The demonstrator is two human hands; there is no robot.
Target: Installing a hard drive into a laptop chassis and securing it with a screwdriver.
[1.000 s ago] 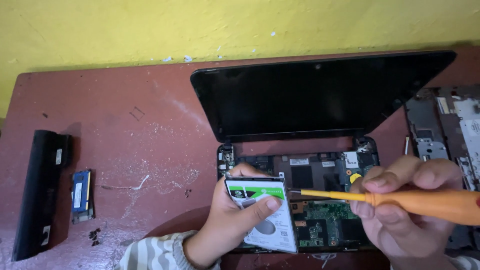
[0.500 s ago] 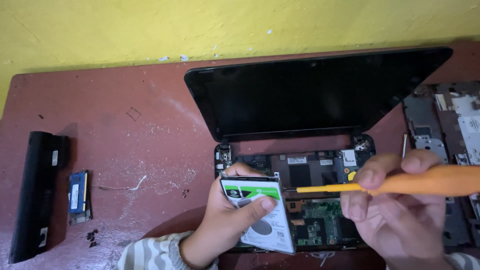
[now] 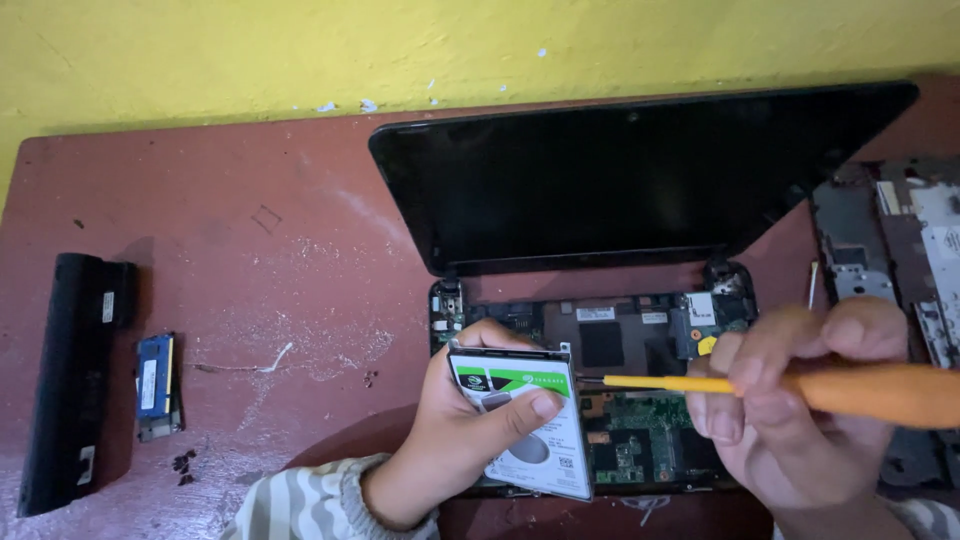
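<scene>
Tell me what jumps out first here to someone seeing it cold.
Front and centre, the left hand holds a silver hard drive tilted up over an opened laptop with its circuit board exposed. The right hand holds an orange screwdriver with its tip at the drive's edge. Behind lies the dark screen; far left on the reddish table lie a black battery and a small memory module.

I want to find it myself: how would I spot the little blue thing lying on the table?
Start at the reddish-brown table and go to its left end, where a long black laptop battery lies. Just right of that bar sits the small flat blue memory card. It is the only blue thing there, and far shorter than the battery.
</scene>
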